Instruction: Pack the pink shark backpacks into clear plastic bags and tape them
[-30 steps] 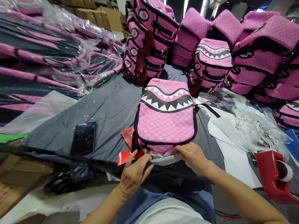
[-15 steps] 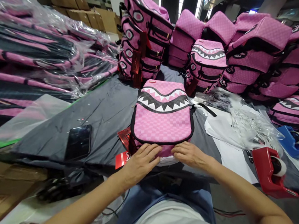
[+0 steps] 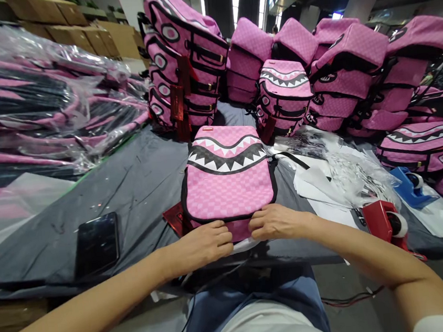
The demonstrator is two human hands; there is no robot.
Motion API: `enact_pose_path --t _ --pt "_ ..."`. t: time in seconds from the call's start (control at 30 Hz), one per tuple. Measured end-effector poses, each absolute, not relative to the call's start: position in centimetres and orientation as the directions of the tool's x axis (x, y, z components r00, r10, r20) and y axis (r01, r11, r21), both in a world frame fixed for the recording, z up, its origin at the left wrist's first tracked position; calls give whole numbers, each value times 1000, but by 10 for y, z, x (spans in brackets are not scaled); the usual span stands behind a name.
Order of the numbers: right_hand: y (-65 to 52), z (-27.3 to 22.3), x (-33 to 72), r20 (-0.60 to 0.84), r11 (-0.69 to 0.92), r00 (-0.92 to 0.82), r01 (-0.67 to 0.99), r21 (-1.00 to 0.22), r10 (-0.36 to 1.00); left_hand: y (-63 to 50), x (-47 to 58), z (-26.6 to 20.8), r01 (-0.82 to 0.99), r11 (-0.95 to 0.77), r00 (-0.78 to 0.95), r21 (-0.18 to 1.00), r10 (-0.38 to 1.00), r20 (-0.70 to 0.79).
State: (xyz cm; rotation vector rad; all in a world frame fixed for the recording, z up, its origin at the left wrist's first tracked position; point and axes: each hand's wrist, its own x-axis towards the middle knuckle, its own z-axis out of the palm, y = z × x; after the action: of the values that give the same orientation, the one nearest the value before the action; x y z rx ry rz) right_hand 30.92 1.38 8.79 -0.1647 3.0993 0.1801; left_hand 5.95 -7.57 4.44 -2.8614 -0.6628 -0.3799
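"While the worktop [image 3: 140,190] is blocked behind by stacks [image 3: 204,43], where's the bag [image 3: 227,189]?"

"At the front, left hand [image 3: 204,243] and right hand [image 3: 277,222] curled closed on its near edge."

"Beside it?"

"Plastic [image 3: 359,175], a red dispenser [image 3: 376,220], a phone [image 3: 96,244]."

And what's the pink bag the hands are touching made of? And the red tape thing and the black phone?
The pink bag seems matte fabric or fake leather: printed checks, sewn-looking dark edging, though I can't tell which. The red tape dispenser looks like smooth, hard plastic: even colour, crisp edges. The black phone probably has a glass front: it's smooth, with glossy reflections.
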Motion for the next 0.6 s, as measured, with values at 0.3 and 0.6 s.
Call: enact_pose_path --t 0.3,0.6 --pt "18 84 300 -126 952 -978 -194 237 -168 -68 60 55 235 -941 958 -245 182 220" --pt "-3 31 338 316 935 -932 -59 349 -177 -121 55 -3 562 -745 749 -358 276 602"
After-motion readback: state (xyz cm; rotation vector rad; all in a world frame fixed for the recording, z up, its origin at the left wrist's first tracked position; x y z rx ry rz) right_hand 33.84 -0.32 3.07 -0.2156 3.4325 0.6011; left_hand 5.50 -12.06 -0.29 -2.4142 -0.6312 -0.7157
